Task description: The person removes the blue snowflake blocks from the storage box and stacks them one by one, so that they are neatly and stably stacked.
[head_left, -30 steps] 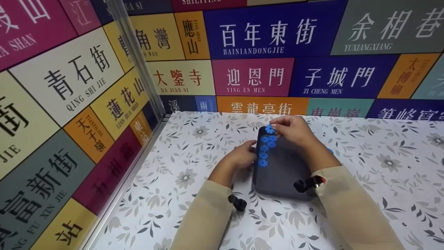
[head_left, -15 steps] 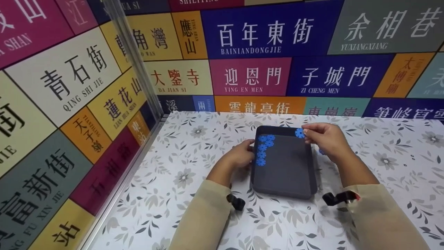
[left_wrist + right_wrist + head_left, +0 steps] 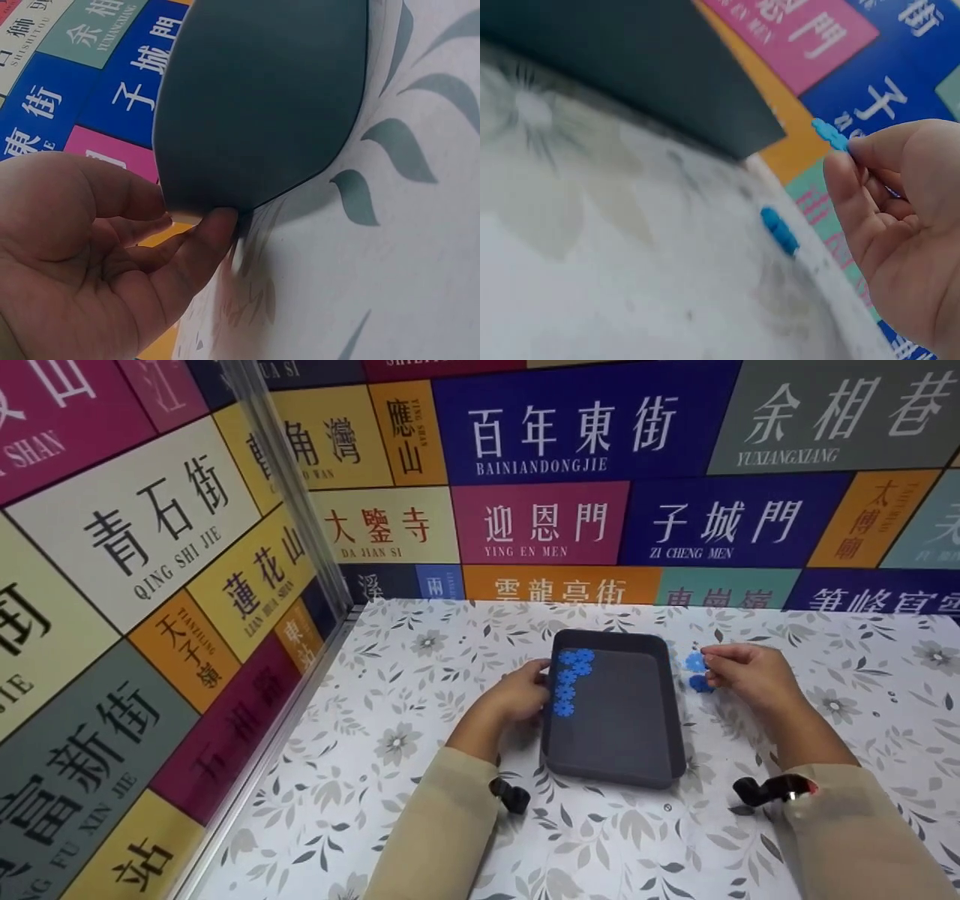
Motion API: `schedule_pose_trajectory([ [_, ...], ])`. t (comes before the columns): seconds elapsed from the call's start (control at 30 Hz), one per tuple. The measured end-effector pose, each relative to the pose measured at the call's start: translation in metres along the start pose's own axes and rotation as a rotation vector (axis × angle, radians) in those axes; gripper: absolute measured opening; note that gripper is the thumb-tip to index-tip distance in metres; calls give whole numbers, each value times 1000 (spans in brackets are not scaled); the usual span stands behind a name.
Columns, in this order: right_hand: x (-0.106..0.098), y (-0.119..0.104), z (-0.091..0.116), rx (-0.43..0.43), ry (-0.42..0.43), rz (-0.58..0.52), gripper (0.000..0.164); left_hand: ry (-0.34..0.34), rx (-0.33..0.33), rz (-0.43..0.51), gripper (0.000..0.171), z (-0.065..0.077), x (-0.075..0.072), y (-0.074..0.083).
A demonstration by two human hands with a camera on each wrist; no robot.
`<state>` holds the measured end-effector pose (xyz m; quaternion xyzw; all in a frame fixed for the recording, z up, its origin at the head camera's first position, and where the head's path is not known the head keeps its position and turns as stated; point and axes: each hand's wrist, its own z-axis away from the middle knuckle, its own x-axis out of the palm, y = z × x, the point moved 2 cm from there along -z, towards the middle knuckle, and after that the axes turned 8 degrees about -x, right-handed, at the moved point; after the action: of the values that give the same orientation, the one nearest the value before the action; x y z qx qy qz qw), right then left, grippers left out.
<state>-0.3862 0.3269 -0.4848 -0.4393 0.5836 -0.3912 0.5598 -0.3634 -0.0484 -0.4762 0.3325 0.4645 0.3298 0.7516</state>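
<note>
Over the floral worktop (image 3: 420,682), the right hand (image 3: 754,671), fingers pinching an unplaced flower (image 3: 694,661), has left the tray (image 3: 619,724) the left hand (image 3: 520,691) seemingly grips.

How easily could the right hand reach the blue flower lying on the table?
Likely yes: the right hand is close to the lying flower, with nothing visible between, though it pinches another flower, which may hamper gripping.

Tray (image 3: 262,97) cropped in wrist views, sleeves (image 3: 439,829) cut off
</note>
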Motion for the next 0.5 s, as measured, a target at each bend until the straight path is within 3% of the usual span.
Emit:
schedule_pose_trajectory([
  [0.27,-6,20,2,36,3,148,50,-7,7,0,68,1,0,1],
  [0.5,-7,25,3,49,-12,247,45,-19,14,24,67,2,1,1],
])
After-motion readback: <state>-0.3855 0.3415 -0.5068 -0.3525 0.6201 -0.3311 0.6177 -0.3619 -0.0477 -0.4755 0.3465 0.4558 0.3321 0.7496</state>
